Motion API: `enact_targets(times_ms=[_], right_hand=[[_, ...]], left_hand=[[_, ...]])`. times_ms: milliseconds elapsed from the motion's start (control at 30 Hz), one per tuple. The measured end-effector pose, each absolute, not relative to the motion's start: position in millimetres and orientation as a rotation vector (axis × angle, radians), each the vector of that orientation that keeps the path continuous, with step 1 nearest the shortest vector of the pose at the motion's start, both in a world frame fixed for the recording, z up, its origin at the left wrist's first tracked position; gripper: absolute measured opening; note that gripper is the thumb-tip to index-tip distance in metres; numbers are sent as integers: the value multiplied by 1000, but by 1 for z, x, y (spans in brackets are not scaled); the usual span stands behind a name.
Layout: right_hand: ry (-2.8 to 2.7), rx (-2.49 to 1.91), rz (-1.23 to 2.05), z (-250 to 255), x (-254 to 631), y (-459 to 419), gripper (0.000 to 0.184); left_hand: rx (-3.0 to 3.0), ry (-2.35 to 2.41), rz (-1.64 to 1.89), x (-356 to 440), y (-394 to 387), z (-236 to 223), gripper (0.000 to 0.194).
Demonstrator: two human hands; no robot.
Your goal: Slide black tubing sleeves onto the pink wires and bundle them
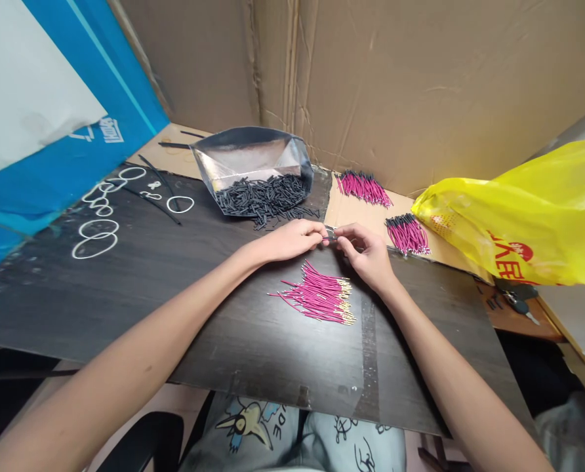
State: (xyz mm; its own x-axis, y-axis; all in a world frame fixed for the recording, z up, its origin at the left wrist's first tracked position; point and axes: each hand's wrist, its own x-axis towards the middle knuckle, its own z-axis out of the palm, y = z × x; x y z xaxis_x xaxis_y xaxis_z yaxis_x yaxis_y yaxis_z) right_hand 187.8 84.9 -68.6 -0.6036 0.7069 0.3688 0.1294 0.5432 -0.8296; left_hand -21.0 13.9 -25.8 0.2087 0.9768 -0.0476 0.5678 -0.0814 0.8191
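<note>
My left hand (295, 240) and my right hand (370, 254) meet over the dark table, fingertips closed in a pinch. Between them runs a thin short wire (328, 238), dark along the part that shows; the fingertips hide its ends. Just below lies a pile of short magenta wires (317, 295) with gold-coloured tips at their right ends. Behind my left hand, a silver-lined bag (253, 154) lies on its side, mouth toward me. Small black tubes (260, 196) fill it and spill onto the table.
Two bundles of magenta wires with black ends, a rear bundle (364, 188) and a nearer bundle (407, 234), rest on cardboard at right. A yellow plastic bag (513, 216) stands beside them. White rubber bands (96, 239) lie at left. A cardboard wall (395, 78) closes the back.
</note>
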Motion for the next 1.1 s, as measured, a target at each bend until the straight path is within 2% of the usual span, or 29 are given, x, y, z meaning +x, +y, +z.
enact_targets(times_ms=[300,700,1100], right_hand=[[-2024,-691,1078,-66,187,83,23],[-1904,-685,1323,-69,187,88,33],[-1954,-677,1320,-72,187,89,29]], left_hand=[[1785,1358,744,-22,12,-32,24],[1830,1371,705,-21,14,-35,31],[1857,1411,706,-17,11,-31,27]])
